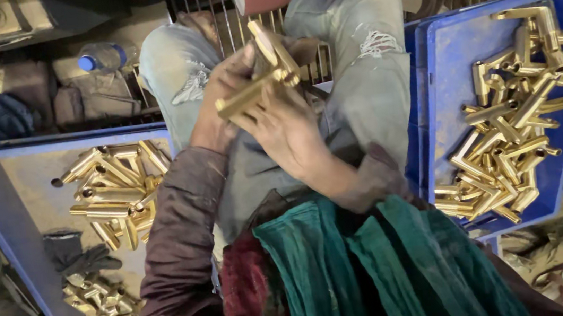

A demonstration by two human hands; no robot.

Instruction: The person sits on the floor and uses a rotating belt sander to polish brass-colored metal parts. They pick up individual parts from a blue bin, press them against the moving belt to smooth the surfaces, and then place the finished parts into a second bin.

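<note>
Both hands meet over the lap, between two blue trays. The left hand (223,98) and right hand (285,126) have fingers clamped on a brass elbow fitting (261,83), held up near the knees. The left tray (10,228) and right tray (440,72) hold piled brass fittings, their rims crowding each thigh.

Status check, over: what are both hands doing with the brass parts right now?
Left hand and right hand both gripping brass fittings over lap. Blue trays of fittings either side. Nothing blocking hands.
</note>
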